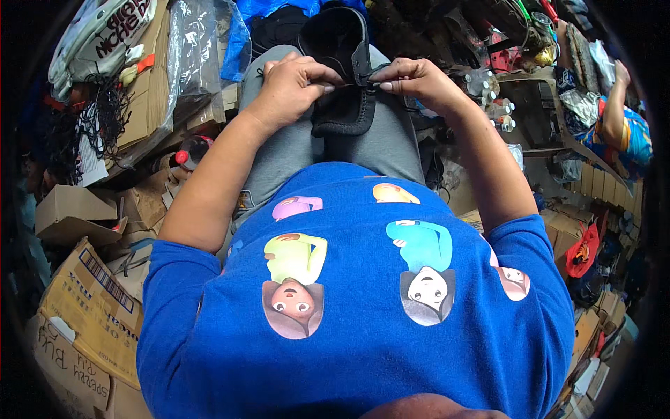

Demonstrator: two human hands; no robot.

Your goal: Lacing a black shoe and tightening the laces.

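The left hand (296, 82) is closed, and its thumb and forefinger pinch a thin dark thread at the left edge of a black shoe (342, 70). The right hand (412, 78) is also closed, with the fingertips pressed together on the right edge of the same shoe, where they seem to pinch the thread or a needle; it is too small to tell which. The two hands are near each other, with the flap of the shoe between them.

The shoe lies on the person's lap, on the grey trousers (300, 150), with its open part pointing far from the body. Nearer in the picture is the blue shirt (363, 328) with cartoon figures on it.

On the left, brown cardboard boxes (91, 300) stand in a pile, and a clear plastic bag (192, 52) lies farther away. On the far right, small bottles (499, 112) stand together, and beyond them another person's arm (614, 112) is visible.
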